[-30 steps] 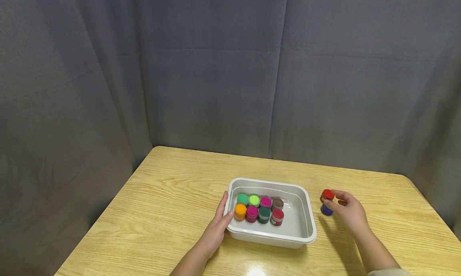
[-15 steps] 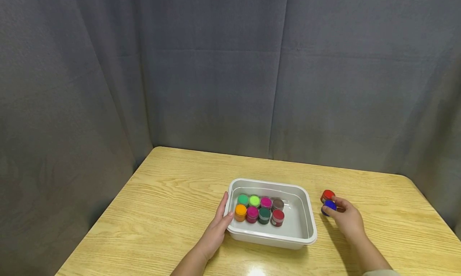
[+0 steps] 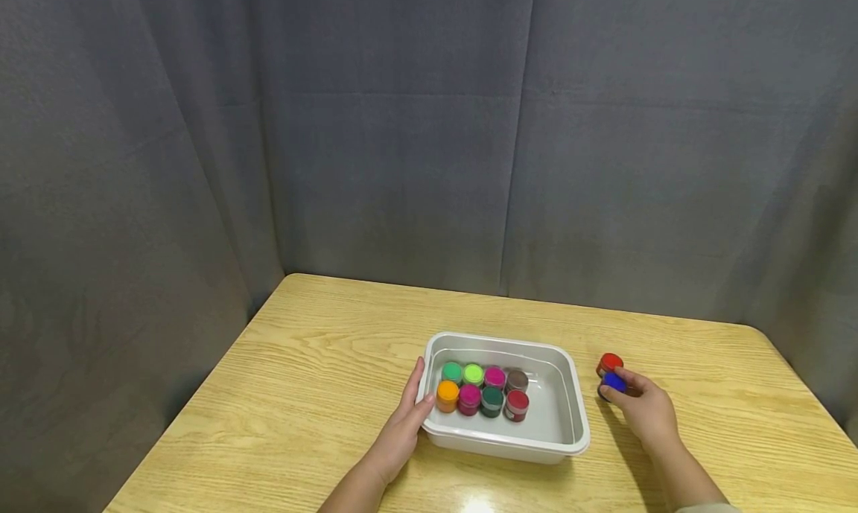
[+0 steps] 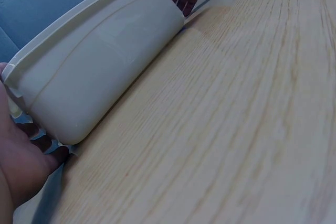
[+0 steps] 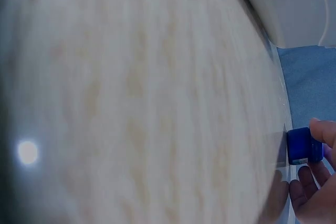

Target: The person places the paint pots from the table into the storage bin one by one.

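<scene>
A white plastic tub (image 3: 550, 409) stands on the table, holding several small paint jars with colored lids, among them an orange one (image 3: 447, 395) and a dark green one (image 3: 492, 401). My left hand (image 3: 398, 431) grips the tub's left side, thumb at the rim and fingers along the outer wall; in the left wrist view they reach round its lower corner. To the right of the tub, my right hand (image 3: 646, 412) pinches a blue jar (image 3: 613, 384) between thumb and fingers. Upright in the right wrist view, this blue jar (image 5: 300, 146) seems to touch the table. Just behind it sits a red jar (image 3: 609, 363).
The wooden table (image 3: 322, 349) extends to the left of the tub and behind it. Grey curtains (image 3: 402, 141) hang along the back and both sides. Inside the tub, the jars stand in two rows toward the left, with bare floor at the right.
My right hand has shifted from the red jar to the blue jar, whose lid now shows. In the last half second little moves. My left hand stays on the tub.
</scene>
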Tool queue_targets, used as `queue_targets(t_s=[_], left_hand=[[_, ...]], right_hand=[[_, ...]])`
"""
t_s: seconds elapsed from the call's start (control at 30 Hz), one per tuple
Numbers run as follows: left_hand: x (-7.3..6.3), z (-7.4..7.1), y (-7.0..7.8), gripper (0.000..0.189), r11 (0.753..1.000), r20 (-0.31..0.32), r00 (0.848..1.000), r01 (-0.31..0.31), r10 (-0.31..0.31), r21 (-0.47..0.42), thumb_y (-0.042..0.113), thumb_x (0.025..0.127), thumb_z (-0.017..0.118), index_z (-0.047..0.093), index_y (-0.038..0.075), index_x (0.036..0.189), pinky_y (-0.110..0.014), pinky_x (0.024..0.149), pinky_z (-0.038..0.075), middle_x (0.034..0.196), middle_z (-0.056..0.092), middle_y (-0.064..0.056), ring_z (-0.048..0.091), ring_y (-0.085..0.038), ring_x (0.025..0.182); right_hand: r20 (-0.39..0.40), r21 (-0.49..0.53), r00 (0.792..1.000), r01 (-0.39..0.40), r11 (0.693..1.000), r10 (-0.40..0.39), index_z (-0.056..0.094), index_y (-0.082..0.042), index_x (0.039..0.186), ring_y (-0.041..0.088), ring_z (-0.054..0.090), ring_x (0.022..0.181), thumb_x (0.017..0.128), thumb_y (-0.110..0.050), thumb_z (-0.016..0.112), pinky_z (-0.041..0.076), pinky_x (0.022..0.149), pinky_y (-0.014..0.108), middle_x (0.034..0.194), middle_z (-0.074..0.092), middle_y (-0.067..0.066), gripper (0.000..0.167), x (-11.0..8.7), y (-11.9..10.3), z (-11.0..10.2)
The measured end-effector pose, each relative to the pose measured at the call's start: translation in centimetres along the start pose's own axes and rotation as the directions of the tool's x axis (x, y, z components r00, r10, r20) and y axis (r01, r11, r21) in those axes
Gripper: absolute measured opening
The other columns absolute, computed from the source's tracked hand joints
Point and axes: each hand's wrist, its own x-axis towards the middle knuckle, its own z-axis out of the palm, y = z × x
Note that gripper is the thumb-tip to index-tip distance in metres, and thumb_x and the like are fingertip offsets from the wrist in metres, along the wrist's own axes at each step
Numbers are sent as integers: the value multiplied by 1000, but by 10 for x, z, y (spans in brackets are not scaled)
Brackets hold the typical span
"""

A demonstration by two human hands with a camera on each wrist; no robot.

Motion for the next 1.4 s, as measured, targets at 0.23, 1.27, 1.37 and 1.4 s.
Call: queue_targets(t_s=[0.23, 1.27, 1.37, 1.4], left_hand=[[0, 0, 0, 63, 1000, 2, 1000, 2, -2, -1, 30, 105, 36, 4, 26, 159, -68, 117, -3, 167, -1, -7, -4, -39, 152], [0, -1, -1, 63, 1000, 3, 1000, -7, 7, 6, 32, 105, 36, 4, 27, 159, -69, 116, -3, 167, -1, -7, -4, -39, 152], [0, -1, -1, 63, 1000, 1, 1000, -7, 7, 5, 31, 105, 37, 4, 26, 159, -69, 116, -3, 167, -1, -7, -4, -39, 152], [0, -1, -1, 63, 1000, -1, 1000, -7, 7, 6, 31, 105, 37, 4, 26, 159, -69, 116, -3, 167, -1, -7, -4, -39, 152]], right_hand=[[11, 10, 1000, -18, 1000, 18, 42, 1, 145, 45, 48, 128, 93, -36, 65, 53, 93, 36, 140, 49, 31, 68, -3, -5, -5], [108, 31, 966, 235, 972, -237, 49, -5, 143, 39, 58, 121, 91, -37, 69, 59, 89, 33, 139, 54, 25, 64, -35, -95, -7], [129, 53, 960, 243, 969, -248, 51, -5, 142, 38, 59, 118, 91, -34, 70, 59, 89, 36, 135, 56, 24, 62, -38, -102, -1], [136, 60, 958, 245, 968, -251, 51, -5, 141, 38, 59, 117, 91, -32, 70, 59, 89, 37, 135, 57, 24, 61, -39, -104, 1]])
